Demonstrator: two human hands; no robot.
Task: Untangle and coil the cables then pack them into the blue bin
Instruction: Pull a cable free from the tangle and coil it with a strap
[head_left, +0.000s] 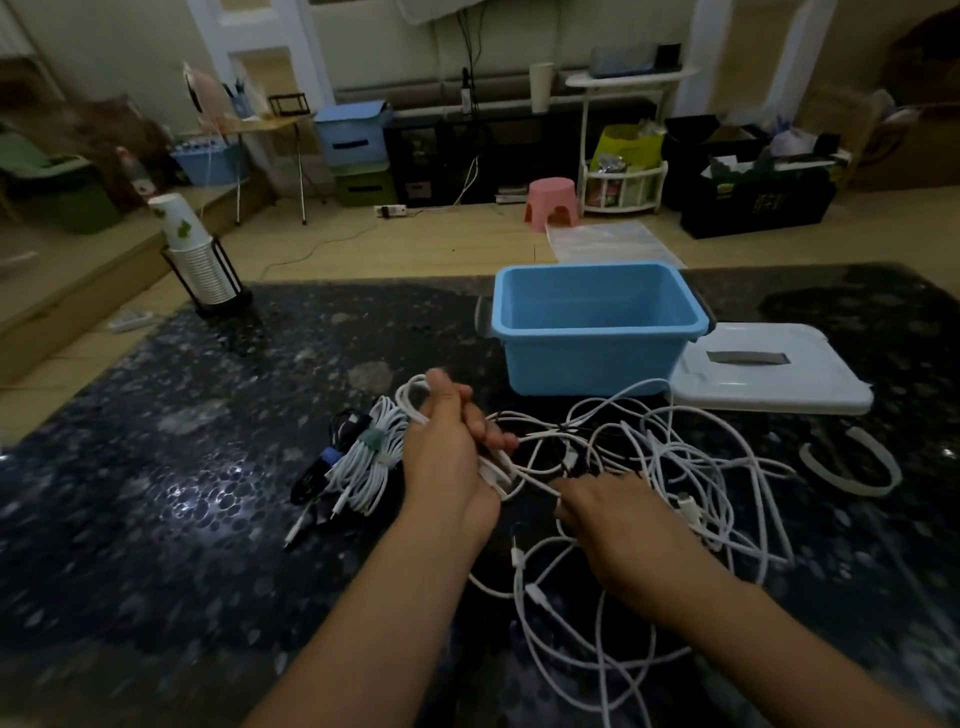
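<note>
My left hand (448, 451) grips a partly wound loop of white cable, the loop showing above my thumb. My right hand (618, 525) lies over the loose tangle of white cables (691, 467), fingertips pinching a strand that runs to my left hand. The tangle spreads across the dark table in front of the empty blue bin (597, 332). To the left of my left hand lie a coiled white cable (371, 457) bound with a tie and a coiled black cable (322, 467).
The bin's white lid (769, 374) lies flat to the right of the bin. Two white strap ties (852, 462) lie at the far right. A stack of paper cups in a black holder (200, 260) stands at the table's far left corner.
</note>
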